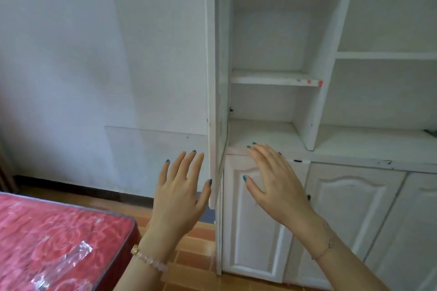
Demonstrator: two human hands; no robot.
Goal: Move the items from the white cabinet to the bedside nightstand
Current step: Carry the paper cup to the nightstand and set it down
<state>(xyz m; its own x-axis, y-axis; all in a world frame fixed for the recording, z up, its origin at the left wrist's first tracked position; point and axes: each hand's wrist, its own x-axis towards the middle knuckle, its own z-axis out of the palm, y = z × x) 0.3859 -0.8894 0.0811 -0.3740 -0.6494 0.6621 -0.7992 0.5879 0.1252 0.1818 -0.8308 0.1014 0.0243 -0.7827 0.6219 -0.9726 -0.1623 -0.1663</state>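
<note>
Both hands are raised before the white cabinet (327, 66), which stands against the wall on the right with its tall narrow door (214, 78) swung open. Her left hand (182, 186) is flat, fingers spread, gripping nothing, its thumb just beside that door's lower edge. Her right hand (272, 179) is spread likewise and holds nothing; its fingertips reach the ledge (343, 160) above the lower panelled doors (350, 208), touching or not I cannot tell. A red plastic-wrapped mattress (47, 243) lies lower left, beside brown floor tiles (196, 238).
</note>
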